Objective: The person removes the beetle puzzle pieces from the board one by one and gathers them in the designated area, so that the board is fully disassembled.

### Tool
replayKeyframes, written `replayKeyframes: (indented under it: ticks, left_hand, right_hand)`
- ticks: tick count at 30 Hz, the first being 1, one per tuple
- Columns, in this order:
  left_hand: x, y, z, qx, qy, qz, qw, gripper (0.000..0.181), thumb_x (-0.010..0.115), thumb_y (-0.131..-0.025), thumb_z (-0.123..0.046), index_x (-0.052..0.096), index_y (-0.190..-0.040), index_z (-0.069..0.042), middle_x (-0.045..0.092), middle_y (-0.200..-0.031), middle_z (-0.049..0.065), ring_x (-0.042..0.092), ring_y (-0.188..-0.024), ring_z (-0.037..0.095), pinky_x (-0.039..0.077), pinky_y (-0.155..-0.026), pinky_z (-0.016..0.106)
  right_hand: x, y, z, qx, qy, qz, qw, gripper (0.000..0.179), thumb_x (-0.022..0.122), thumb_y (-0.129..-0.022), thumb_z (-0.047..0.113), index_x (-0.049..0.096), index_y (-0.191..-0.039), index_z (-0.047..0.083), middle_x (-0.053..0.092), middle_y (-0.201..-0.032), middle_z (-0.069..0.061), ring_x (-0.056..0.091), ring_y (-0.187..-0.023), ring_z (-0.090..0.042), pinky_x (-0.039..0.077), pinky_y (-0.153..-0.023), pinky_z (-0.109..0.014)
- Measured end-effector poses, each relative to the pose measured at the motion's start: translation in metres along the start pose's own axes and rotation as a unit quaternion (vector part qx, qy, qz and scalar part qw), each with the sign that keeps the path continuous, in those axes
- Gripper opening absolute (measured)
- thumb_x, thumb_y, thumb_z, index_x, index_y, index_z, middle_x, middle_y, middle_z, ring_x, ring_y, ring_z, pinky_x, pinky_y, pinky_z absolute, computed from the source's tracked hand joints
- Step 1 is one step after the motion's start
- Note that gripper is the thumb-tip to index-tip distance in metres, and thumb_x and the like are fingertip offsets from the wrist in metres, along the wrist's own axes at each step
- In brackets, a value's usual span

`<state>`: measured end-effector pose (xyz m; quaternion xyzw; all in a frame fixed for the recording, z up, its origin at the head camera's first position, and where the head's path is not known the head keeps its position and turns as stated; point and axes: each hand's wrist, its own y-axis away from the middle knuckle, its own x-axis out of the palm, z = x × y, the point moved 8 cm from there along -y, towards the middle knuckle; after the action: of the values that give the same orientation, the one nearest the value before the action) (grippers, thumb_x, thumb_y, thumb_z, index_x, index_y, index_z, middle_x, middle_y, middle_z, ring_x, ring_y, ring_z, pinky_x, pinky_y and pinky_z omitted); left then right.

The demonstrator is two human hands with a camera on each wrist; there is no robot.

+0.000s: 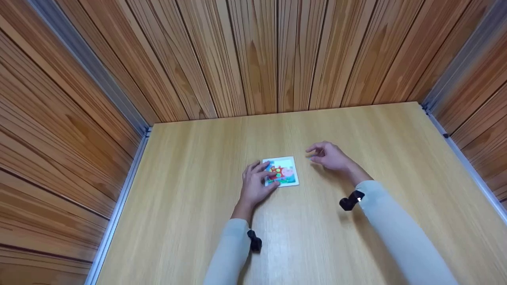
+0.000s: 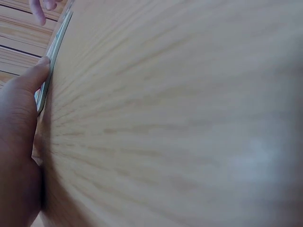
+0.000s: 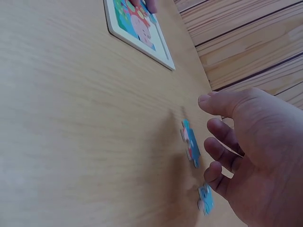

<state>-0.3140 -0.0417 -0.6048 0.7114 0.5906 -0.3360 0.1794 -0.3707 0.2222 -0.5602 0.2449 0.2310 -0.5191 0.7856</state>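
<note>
A small square jigsaw puzzle (image 1: 287, 171) in a white frame lies flat on the table, a pink cartoon pig in red showing on it. My left hand (image 1: 255, 186) rests over its left side, fingers spread on the picture. In the left wrist view the thumb (image 2: 39, 73) lies along the frame's near edge. To the right of the puzzle, my right hand (image 1: 328, 156) hovers with loosely bent fingers and nothing between them. Beneath it, in the right wrist view, are two loose blue puzzle pieces (image 3: 190, 143), one beyond the fingertips and one by the little finger.
The light wooden table (image 1: 190, 221) meets wood-plank walls (image 1: 261, 59) at the back and both sides. Grey metal strips (image 1: 119, 213) run along its side edges. A small black wrist camera (image 1: 351, 200) is on the right sleeve, another (image 1: 254, 241) on the left.
</note>
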Motion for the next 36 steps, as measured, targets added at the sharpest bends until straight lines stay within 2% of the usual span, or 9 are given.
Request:
replayKeyframes:
  ticks: [3,7,13,20,29,32,36]
  left_hand:
    - [-0.001,0.0,0.0,-0.011,0.001,-0.001,0.9999,0.037,0.087,-0.099,-0.037,0.086,-0.128,-0.014,0.061,-0.164,0.015,0.044,-0.16,0.043,0.027,-0.136,0.069]
    - [-0.001,0.001,0.002,-0.032,0.001,0.0,0.9995,0.037,0.087,-0.099,-0.038,0.086,-0.13,-0.017,0.059,-0.161,0.013,0.044,-0.156,0.038,0.034,-0.134,0.064]
    - [-0.002,0.0,0.003,-0.049,0.0,-0.002,0.9988,0.038,0.088,-0.098,-0.039,0.085,-0.13,-0.018,0.058,-0.161,0.01,0.044,-0.156,0.035,0.038,-0.133,0.061]
    - [-0.002,0.002,0.003,-0.052,0.011,-0.009,0.9986,0.034,0.09,-0.096,-0.038,0.086,-0.121,-0.016,0.061,-0.158,0.011,0.047,-0.151,0.035,0.039,-0.13,0.062]
    - [-0.002,0.002,0.003,-0.049,0.007,-0.006,0.9987,0.036,0.09,-0.097,-0.041,0.087,-0.123,-0.017,0.06,-0.148,0.01,0.047,-0.145,0.032,0.042,-0.126,0.059]
    - [-0.002,0.002,0.003,-0.045,0.009,-0.004,0.9989,0.037,0.09,-0.096,-0.041,0.087,-0.124,-0.017,0.061,-0.148,0.01,0.047,-0.145,0.032,0.042,-0.125,0.059]
    - [-0.002,0.002,0.002,-0.036,0.01,-0.005,0.9993,0.038,0.092,-0.094,-0.041,0.087,-0.123,-0.017,0.062,-0.15,0.01,0.047,-0.147,0.033,0.042,-0.126,0.059]
  right_hand:
    - [0.005,-0.003,0.004,-0.006,0.002,0.003,1.0,0.035,0.068,-0.109,0.006,0.071,-0.144,0.002,0.064,-0.131,-0.023,0.058,-0.112,-0.028,0.051,-0.083,-0.028]
    - [0.013,-0.007,0.009,-0.013,0.007,0.004,0.9999,0.034,0.069,-0.109,0.006,0.072,-0.143,0.002,0.064,-0.126,-0.021,0.059,-0.108,-0.027,0.051,-0.081,-0.028]
    - [0.025,-0.012,0.019,-0.019,0.015,0.005,0.9997,0.033,0.069,-0.109,0.009,0.073,-0.142,0.005,0.066,-0.121,-0.018,0.061,-0.106,-0.026,0.05,-0.083,-0.029]
    - [0.041,-0.021,0.031,-0.039,0.019,0.014,0.999,0.031,0.07,-0.108,0.007,0.075,-0.138,0.002,0.067,-0.114,-0.017,0.062,-0.102,-0.025,0.049,-0.084,-0.031]
    - [0.057,-0.028,0.044,-0.038,0.023,0.02,0.9988,0.032,0.07,-0.109,0.009,0.075,-0.14,0.006,0.067,-0.121,-0.018,0.062,-0.109,-0.029,0.048,-0.09,-0.032]
    - [0.062,-0.029,0.048,-0.04,0.018,0.018,0.9989,0.032,0.069,-0.109,0.009,0.075,-0.14,0.006,0.067,-0.125,-0.021,0.064,-0.113,-0.032,0.05,-0.095,-0.036]
    - [0.067,-0.03,0.052,-0.042,0.001,0.01,0.9991,0.034,0.068,-0.108,0.008,0.074,-0.141,0.005,0.066,-0.133,-0.025,0.065,-0.121,-0.039,0.054,-0.106,-0.049]
